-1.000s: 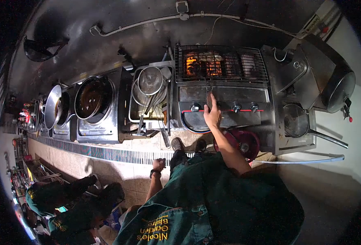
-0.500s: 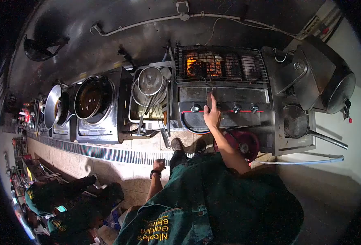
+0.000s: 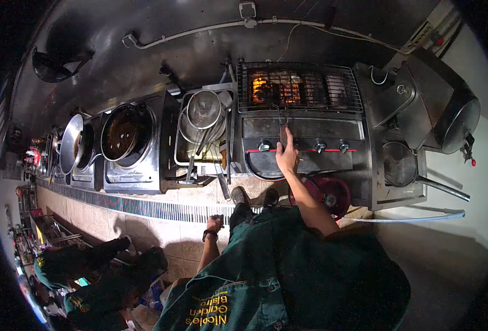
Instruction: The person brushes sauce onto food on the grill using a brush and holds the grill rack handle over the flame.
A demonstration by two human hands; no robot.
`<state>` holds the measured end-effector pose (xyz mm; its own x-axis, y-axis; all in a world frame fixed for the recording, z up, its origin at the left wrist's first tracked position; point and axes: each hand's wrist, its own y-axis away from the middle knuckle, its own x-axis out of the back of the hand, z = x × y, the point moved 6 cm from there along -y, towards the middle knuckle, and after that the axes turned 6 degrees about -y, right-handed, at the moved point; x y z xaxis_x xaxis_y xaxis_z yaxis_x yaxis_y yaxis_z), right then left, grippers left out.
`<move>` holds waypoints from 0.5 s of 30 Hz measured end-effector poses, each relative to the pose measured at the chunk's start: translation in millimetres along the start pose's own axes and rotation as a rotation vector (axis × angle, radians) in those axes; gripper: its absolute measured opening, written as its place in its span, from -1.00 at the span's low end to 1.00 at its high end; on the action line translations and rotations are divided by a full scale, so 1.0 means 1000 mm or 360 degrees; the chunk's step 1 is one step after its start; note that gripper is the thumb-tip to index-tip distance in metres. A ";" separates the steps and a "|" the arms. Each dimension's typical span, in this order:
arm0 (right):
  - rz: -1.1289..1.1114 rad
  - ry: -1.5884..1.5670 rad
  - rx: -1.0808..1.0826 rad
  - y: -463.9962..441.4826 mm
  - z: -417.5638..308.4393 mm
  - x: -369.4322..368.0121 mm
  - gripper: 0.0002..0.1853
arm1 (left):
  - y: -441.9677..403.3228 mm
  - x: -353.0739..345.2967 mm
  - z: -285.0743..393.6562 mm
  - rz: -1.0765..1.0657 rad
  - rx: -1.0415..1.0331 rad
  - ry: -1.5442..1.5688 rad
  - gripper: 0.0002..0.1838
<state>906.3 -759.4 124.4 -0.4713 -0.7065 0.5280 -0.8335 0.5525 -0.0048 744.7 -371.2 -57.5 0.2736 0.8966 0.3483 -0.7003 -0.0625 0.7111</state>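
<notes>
My right hand (image 3: 287,157) is closed round the dark handle (image 3: 283,134) of a thin metal tool, index finger stretched along it. From there the tool's wire end reaches up to the front edge of the wire grill rack (image 3: 304,107). Orange glow shows under the rack's left half, and darker pieces lie beneath its bars further right. Control knobs (image 3: 320,146) line the grill front beside my hand. Low over the floor, my left hand (image 3: 215,223) has curled fingers, with a dark watch (image 3: 210,235) on the wrist; what they hold, if anything, is too small to tell.
Left of the grill, strainers (image 3: 204,110) rest on a tray. Further left, a wok (image 3: 124,135) sits on a stove. A long-handled strainer (image 3: 401,164) and lidded fryer stand at right. Below are a red round object (image 3: 332,193), floor drain (image 3: 150,208) and people in green (image 3: 106,292).
</notes>
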 end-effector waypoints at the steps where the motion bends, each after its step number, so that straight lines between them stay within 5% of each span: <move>1: 0.0023 -0.0006 0.0033 0.000 0.000 0.000 -0.42 | -0.001 0.000 0.000 0.0000 -0.0001 0.0001 -0.70; 15: -0.0010 0.0001 0.0000 0.002 -0.004 0.003 -0.40 | -0.013 0.002 -0.015 -0.0019 0.0024 -0.0092 -0.70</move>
<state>904.4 -759.0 129.1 -0.4659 -0.7097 0.5285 -0.8365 0.5479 -0.0017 744.6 -362.2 -75.5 0.3197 0.8704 0.3743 -0.6868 -0.0593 0.7244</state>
